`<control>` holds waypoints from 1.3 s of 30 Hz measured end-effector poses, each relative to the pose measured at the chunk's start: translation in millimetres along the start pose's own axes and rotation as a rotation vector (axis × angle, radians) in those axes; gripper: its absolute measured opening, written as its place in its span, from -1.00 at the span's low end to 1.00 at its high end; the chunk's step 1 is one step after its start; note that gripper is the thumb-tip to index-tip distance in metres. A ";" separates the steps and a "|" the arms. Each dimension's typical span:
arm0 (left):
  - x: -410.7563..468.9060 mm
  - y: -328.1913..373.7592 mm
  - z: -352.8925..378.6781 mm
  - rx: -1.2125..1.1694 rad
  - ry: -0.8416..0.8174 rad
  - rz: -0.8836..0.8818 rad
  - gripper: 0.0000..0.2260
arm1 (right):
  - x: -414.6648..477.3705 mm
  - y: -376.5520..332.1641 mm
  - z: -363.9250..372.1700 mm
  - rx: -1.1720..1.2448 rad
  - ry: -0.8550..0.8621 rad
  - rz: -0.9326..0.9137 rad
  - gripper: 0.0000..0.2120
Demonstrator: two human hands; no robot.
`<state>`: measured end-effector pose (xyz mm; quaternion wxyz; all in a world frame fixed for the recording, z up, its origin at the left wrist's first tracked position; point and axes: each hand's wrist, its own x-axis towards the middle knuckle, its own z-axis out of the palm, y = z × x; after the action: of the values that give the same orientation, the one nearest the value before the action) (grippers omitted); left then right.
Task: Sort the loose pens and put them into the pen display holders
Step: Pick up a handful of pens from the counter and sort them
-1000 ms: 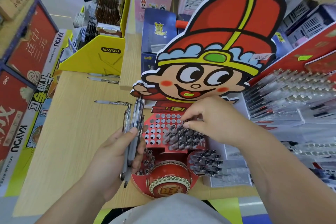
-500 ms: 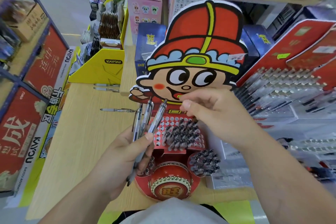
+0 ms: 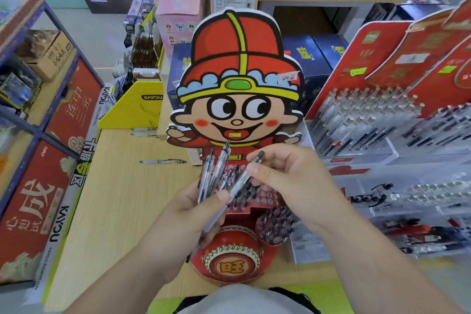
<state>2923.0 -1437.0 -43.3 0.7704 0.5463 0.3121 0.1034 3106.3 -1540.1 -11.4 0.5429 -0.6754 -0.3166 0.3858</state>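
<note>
A loose pen lay on the wooden tabletop, well apart from the hands. The left hand gripped a fanned bundle of pens, thumb curled across them. Just beside it, the right hand pinched a single clear pen between thumb and forefinger, above the cartoon-figure pen display holder. Filled clear pen racks stood to the right.

A light wooden desk spreads below the left grip. Left of it stands a blue-framed rack; beyond it, pale floor.
</note>
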 end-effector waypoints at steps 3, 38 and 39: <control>-1.4 -0.2 0.5 -0.028 0.039 -0.016 -0.93 | -2.8 -2.3 -2.5 0.053 -0.018 0.029 -0.86; 14.7 -35.9 -64.3 -0.235 0.277 -0.138 -0.84 | 41.5 -2.2 9.6 -0.736 0.053 -0.210 -0.83; 15.2 -37.1 -65.3 -0.237 0.280 -0.145 -0.84 | 43.7 -0.5 10.8 -0.755 0.039 -0.207 -0.83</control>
<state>2889.4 -1392.8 -96.1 0.7838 0.4083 0.4402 0.1588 3118.9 -1497.8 -19.8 0.2981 -0.7994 -0.4922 0.1725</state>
